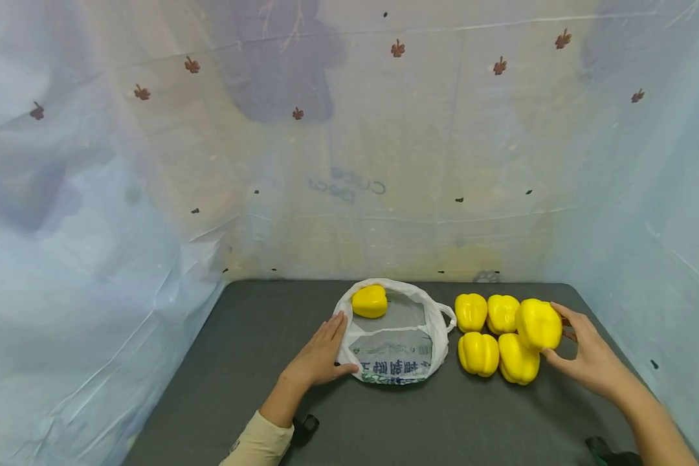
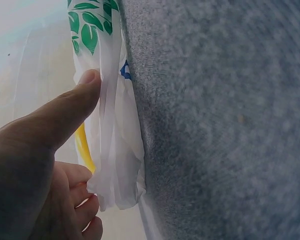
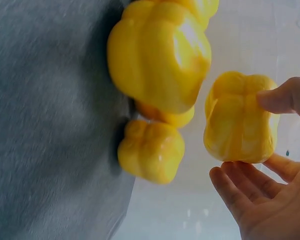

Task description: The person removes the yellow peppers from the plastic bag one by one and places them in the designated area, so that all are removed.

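My right hand (image 1: 588, 356) holds a yellow bell pepper (image 1: 538, 325) between thumb and fingers. In the right wrist view this held pepper (image 3: 237, 125) hangs above the table, apart from the others. Several more yellow bell peppers (image 1: 478, 354) stand in a cluster on the table to its left. A white plastic bag (image 1: 443, 353) lies with its mouth spread wide, and one bell pepper (image 1: 369, 301) sits inside at the back left. At the bag's left side rests my left hand (image 1: 320, 355), its fingers along the rim and thumb (image 2: 85, 95) against the outer plastic.
A dark grey table (image 1: 239, 362) bears everything. The bag's handle loop (image 1: 447, 317) sticks out toward the peppers. Pale printed plastic sheeting (image 1: 349, 246) hangs behind the table and at both sides.
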{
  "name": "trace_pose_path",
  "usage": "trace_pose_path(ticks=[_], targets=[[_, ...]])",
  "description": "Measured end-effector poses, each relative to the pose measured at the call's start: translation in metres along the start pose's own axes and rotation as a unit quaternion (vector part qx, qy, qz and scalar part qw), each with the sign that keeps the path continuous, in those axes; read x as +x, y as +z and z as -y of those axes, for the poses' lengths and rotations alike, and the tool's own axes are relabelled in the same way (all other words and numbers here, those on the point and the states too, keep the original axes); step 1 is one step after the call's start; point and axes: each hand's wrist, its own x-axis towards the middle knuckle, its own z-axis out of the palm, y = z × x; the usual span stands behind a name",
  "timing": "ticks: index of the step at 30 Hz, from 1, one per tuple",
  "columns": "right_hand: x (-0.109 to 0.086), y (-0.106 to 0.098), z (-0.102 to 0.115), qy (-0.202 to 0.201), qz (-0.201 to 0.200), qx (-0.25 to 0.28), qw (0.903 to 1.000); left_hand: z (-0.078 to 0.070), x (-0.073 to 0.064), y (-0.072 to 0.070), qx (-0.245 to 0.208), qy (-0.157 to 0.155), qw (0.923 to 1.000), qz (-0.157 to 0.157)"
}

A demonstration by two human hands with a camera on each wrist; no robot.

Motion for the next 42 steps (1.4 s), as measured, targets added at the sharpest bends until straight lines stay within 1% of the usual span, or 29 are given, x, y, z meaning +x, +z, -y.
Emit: trace_pose_path(ticks=[6,10,14,20,23,32,42], targets=[[-0.009,-0.005,-0.017,-0.002,-0.003,0.000,1.0000,-0.001,-0.001,-0.001,0.002,-0.003,1.0000,0.000],[-0.015,-0.006,-0.023,-0.004,-0.001,0.011,0.9999,-0.001,0.000,0.000,0.003,-0.006,1.0000,0.003],[-0.021,-0.006,-0.027,0.004,0.001,0.024,0.9997,-0.001,0.000,0.000,0.004,-0.007,1.0000,0.005],[-0.027,-0.008,-0.034,0.017,0.002,0.019,0.9997,-0.001,-0.001,0.000,0.000,-0.001,1.0000,-0.001],[-0.029,-0.009,-0.039,0.023,0.012,0.015,0.9996,-0.001,-0.001,0.000,0.000,-0.002,1.0000,-0.001],[-0.038,-0.006,-0.053,0.026,0.046,0.026,0.9983,-0.002,0.000,0.000,0.001,-0.003,1.0000,0.002],[-0.040,0.004,-0.065,0.039,0.066,-0.003,0.9970,-0.001,0.000,0.000,-0.001,-0.002,1.0000,0.001]])
